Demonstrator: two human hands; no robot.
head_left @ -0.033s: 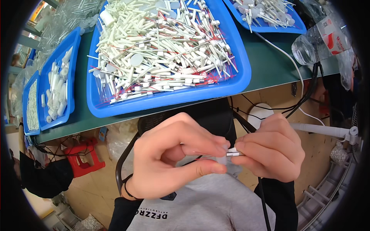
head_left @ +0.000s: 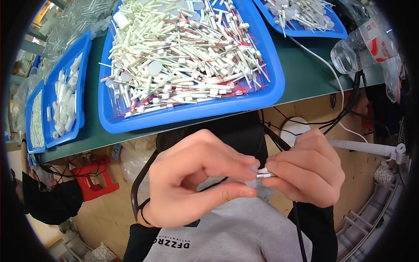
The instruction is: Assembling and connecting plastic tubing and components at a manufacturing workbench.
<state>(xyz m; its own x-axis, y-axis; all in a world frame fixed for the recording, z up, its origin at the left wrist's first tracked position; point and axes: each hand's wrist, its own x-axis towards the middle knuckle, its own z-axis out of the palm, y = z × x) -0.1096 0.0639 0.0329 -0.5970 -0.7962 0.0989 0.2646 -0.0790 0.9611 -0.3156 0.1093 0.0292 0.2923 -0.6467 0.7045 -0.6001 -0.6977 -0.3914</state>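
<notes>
My left hand (head_left: 183, 179) pinches a small translucent whitish disc (head_left: 251, 180) edge-on between thumb and fingertips. Thin strands run back from the disc through the gap of that hand. Close against it, my right hand (head_left: 310, 170) is closed on a thin white rod with a silver metal end (head_left: 263, 175), which points left at the disc. Whether the metal end touches or enters the disc I cannot tell; the fingertips cover much of both pieces. Both hands are held over my lap, just in front of the bench.
A large blue tray (head_left: 192, 112) on the green bench (head_left: 301, 78) holds many white rods, some with red wires. Smaller blue trays (head_left: 83, 94) stand left, another (head_left: 301, 33) far right. A clear bottle (head_left: 345, 56), cables and a white cord lie right. A red stool (head_left: 94, 179) stands below.
My left hand has shifted very slightly; both hands keep the same grip on the same pieces.
</notes>
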